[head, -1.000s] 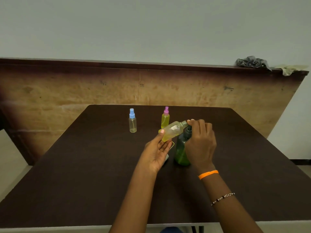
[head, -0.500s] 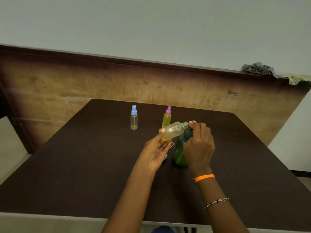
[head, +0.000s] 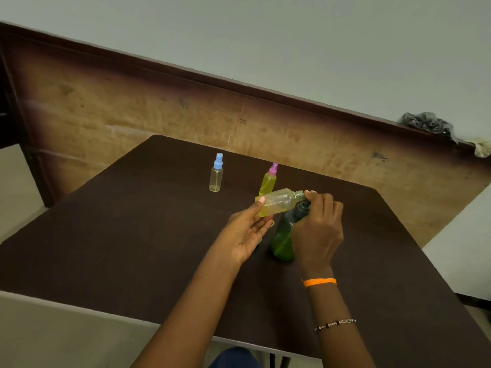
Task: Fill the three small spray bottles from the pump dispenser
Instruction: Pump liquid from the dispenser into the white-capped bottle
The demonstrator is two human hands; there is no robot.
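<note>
Uncapped bottle (head: 279, 201) lower-tilted than before, blue-capped bottle (head: 216, 173) well apart.

The bench (head: 132, 248) is dark matt wood-grain laminate. The small spray bottles (head: 216, 179) look like clear glossy plastic, the pump dispenser (head: 283, 240) translucent green plastic. The far panel (head: 132, 115) is worn, scuffed wood.

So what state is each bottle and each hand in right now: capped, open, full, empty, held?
Clear small bottle with blue spray cap: upright, capped, looks empty.
Small bottle with pink spray cap: upright, capped, holds yellow liquid.
Uncapped clear small bottle: tilted on its side, partly filled, neck at the pump.
Dark green pump dispenser: standing on the table, holds green liquid.
Left hand: holds the uncapped bottle.
Right hand: grips the dispenser's top.
</note>
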